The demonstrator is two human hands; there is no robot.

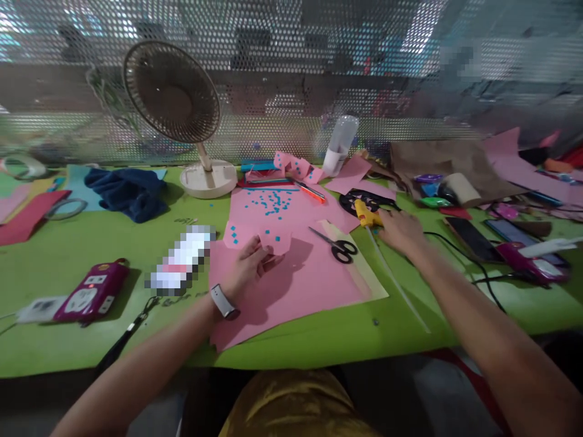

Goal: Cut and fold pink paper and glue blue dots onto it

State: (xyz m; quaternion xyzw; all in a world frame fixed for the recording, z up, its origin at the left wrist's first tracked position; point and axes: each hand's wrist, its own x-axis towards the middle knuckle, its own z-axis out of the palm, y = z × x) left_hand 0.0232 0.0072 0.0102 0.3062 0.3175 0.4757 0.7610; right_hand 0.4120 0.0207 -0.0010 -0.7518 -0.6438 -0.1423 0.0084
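Note:
My left hand (255,261) pinches a small pink paper piece (279,243) dotted with blue squares, above the large pink sheet (291,297). My right hand (401,230) is closed at the handle of a yellow hot glue gun (365,213); its fingertips are partly hidden. From the gun's back a long clear glue stick (396,276) trails over the green table. Black-handled scissors (344,250) lie between my hands on the pink sheet and a cream strip (376,285). Many tiny blue paper bits (273,200) are scattered beyond my left hand.
A white fan (207,179) and a clear bottle (340,145) stand at the back by the perforated metal screen (282,91). A lit phone (182,261), dark blue cloth (130,188) and purple power strip (93,291) lie left. Right are phones (473,240), a cable (483,273) and brown paper (437,158).

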